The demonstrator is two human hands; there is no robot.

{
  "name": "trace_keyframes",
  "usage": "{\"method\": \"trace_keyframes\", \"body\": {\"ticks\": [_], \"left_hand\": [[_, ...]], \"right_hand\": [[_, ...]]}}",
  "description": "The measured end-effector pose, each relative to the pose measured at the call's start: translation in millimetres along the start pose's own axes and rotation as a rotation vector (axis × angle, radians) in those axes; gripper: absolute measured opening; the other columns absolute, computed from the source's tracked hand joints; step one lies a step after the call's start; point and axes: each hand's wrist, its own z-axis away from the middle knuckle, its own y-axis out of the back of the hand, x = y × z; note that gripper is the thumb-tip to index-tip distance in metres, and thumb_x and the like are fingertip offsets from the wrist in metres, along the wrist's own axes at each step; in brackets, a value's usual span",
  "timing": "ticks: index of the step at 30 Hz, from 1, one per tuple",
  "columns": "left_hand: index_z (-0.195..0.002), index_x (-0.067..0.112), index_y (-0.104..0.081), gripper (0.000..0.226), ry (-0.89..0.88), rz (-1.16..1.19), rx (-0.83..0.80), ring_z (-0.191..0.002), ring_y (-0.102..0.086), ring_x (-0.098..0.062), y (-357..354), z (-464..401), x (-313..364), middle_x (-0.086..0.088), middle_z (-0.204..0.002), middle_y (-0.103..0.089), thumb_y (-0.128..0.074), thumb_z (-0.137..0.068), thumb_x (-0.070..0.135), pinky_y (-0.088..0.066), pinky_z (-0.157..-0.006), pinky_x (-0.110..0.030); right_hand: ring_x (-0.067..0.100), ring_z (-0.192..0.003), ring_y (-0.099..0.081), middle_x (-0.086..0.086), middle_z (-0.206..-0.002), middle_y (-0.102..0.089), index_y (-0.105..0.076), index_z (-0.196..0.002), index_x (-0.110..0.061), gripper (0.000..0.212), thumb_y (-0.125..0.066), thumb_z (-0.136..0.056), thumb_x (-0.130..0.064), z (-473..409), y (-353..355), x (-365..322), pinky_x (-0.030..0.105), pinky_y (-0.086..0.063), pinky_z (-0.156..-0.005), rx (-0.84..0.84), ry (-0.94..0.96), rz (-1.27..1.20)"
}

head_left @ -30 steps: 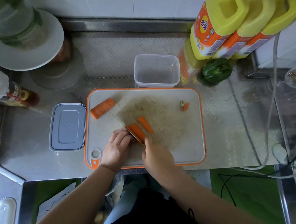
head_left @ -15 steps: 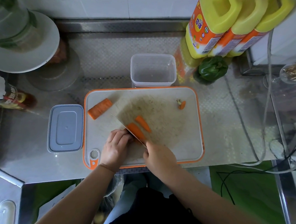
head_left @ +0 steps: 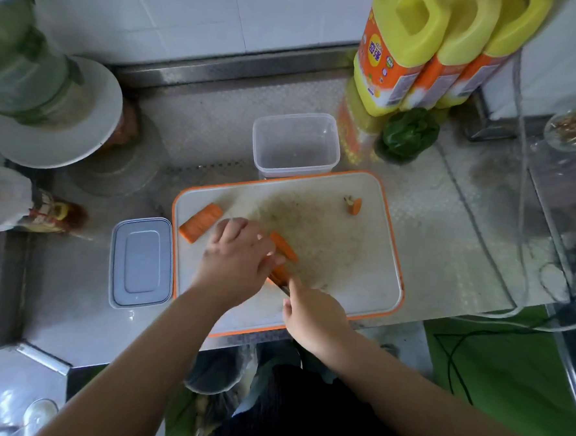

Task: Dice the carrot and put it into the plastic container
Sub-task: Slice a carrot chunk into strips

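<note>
Over the carrot (head_left: 283,246), left hand (head_left: 240,258) farther forward

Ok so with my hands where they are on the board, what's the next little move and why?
Probably settle the left hand on the carrot piece and make another cut with the right hand: the carrot is in long pieces, none diced, and the plastic container looks empty.

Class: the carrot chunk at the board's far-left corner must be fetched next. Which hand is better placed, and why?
Left hand: it lies nearest the carrot chunk. The right hand grips the knife, on the other side.
</note>
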Motion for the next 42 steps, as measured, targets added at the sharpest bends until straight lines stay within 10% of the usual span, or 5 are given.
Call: {"method": "trace_keyframes", "body": {"ticks": [6, 36, 38, 42], "left_hand": [[-0.11, 0.035, -0.071, 0.089, -0.043, -0.154, -0.691, -0.114, -0.041, -0.021, 21.4, -40.3, 2.3, 0.007, -0.115, -0.058, 0.006, -0.085, 0.071, -0.025, -0.104, -0.039], [-0.099, 0.03, -0.071, 0.1, -0.091, -0.135, -0.645, -0.096, -0.046, -0.014, 11.4, -43.7, -5.7, 0.009, -0.096, -0.058, 0.018, -0.079, 0.07, -0.033, -0.096, -0.035], [-0.097, 0.025, -0.07, 0.087, -0.123, -0.071, -0.512, -0.094, -0.052, -0.016, 10.2, -40.1, -8.1, 0.007, -0.095, -0.061, 0.005, -0.09, 0.068, -0.039, -0.092, -0.036], [-0.085, 0.007, -0.065, 0.022, -0.025, 0.185, 0.307, -0.081, -0.06, -0.027, 1.3, -0.8, -17.3, -0.01, -0.088, -0.065, -0.063, -0.094, 0.027, -0.05, -0.071, -0.036]], "right_hand": [[0.027, -0.068, -0.056, -0.001, -0.068, -0.046, -0.03, -0.137, -0.014, 0.038, -0.036, -0.102, -0.028, -0.8, -1.2, -0.7, 0.031, -0.038, -0.058, 0.028, 0.02, 0.012], [0.011, -0.046, -0.039, -0.008, -0.057, -0.037, -0.038, -0.123, -0.014, 0.027, -0.035, -0.102, -0.031, -2.2, -0.2, 2.2, 0.027, -0.033, -0.045, 0.106, 0.062, 0.057], [0.011, -0.046, -0.038, -0.008, -0.058, -0.037, -0.039, -0.119, -0.014, 0.025, -0.034, -0.102, -0.032, -2.4, 0.3, 2.7, 0.027, -0.03, -0.043, 0.098, 0.057, 0.047], [0.015, -0.051, -0.045, -0.006, -0.06, -0.041, -0.044, -0.11, -0.013, 0.025, -0.032, -0.103, -0.034, -6.4, 0.9, 6.0, 0.028, -0.031, -0.045, 0.048, 0.033, -0.015]]}}
